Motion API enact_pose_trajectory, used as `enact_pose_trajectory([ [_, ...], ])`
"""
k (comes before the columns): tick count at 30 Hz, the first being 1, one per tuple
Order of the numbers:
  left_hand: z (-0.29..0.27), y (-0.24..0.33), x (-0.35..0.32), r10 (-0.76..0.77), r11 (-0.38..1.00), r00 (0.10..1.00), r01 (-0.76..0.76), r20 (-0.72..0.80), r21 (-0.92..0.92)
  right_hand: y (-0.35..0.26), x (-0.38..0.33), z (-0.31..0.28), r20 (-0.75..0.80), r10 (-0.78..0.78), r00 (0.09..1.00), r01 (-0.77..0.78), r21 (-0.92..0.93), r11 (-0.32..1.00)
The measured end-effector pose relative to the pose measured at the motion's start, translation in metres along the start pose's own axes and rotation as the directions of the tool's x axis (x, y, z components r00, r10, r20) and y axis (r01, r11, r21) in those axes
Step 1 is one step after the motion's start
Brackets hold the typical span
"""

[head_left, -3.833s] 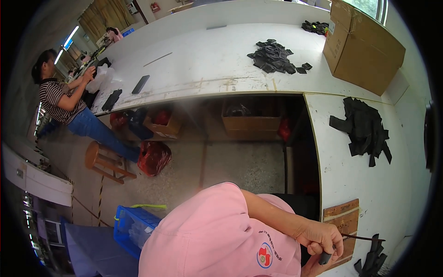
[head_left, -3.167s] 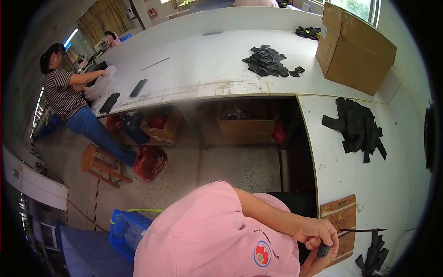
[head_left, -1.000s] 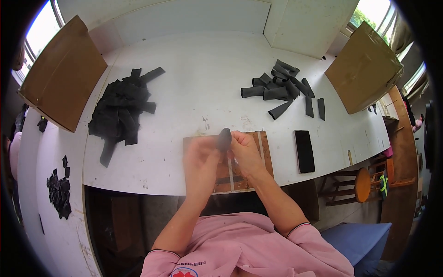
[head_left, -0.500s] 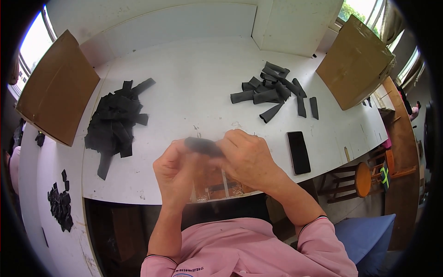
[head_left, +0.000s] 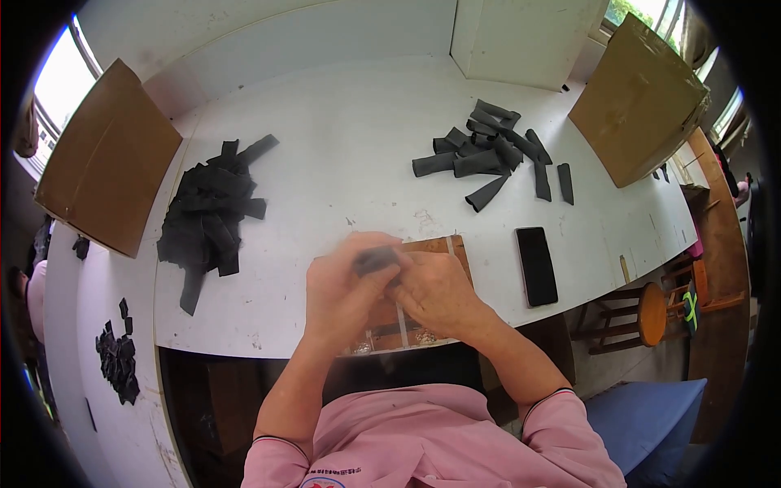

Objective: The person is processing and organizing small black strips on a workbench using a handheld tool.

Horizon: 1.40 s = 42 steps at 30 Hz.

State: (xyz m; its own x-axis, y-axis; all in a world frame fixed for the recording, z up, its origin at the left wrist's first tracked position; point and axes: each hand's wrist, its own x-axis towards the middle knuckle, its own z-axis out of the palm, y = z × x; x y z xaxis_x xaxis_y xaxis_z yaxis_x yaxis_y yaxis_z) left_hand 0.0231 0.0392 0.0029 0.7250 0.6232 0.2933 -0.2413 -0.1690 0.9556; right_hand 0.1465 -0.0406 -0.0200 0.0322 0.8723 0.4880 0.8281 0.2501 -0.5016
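Fingers of both hands close together on a small dark fabric piece (head_left: 376, 260), held just above a wooden board (head_left: 455, 248) at the near edge of the white table (head_left: 342, 146). The left hand (head_left: 346, 289) cups the piece from below while the right hand (head_left: 435, 293) presses in from the side; motion blur makes it hard to tell exactly which fingertips pinch it. Handling it well looks a matter of keeping the piece flat between thumb and fingers, edges aligned, over the board. Both forearms rise from the lower edge, elbows bent, wrists turned inward. A heap of flat black pieces (head_left: 211, 215) lies to the left, rolled dark pieces (head_left: 488, 154) to the upper right, a black phone (head_left: 537, 266) beside the board.
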Motion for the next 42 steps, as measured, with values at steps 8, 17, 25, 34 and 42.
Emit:
enact_pose_trajectory([
  [8, 0.006, -0.021, 0.003, -0.159, 0.987, 0.987, 0.159, 0.005, -0.013, 0.006, -0.014, 0.025, 0.005, 0.197, 0.98, -0.197, 0.025, 0.98],
  [17, -0.001, -0.022, 0.002, -0.132, 0.965, 0.987, 0.109, 0.087, 0.237, 0.01, -0.021, 0.029, 0.104, 0.264, 0.959, -0.273, 0.091, 0.958],
  [25, -0.001, -0.011, 0.008, -0.17, 0.92, 0.978, 0.114, 0.12, 0.375, 0.014, -0.023, 0.027, 0.127, 0.225, 0.966, -0.237, 0.092, 0.967],
  [34, 0.005, 0.0, -0.007, -0.059, 0.924, 0.977, -0.024, -0.203, -0.382, 0.001, -0.001, -0.001, 0.195, 0.247, 0.949, -0.246, -0.028, 0.969],
  [42, -0.013, -0.022, -0.016, -0.202, 0.713, 0.972, 0.064, -0.117, -0.698, 0.004, -0.007, 0.012, 0.225, 0.278, 0.934, -0.264, -0.094, 0.96],
])
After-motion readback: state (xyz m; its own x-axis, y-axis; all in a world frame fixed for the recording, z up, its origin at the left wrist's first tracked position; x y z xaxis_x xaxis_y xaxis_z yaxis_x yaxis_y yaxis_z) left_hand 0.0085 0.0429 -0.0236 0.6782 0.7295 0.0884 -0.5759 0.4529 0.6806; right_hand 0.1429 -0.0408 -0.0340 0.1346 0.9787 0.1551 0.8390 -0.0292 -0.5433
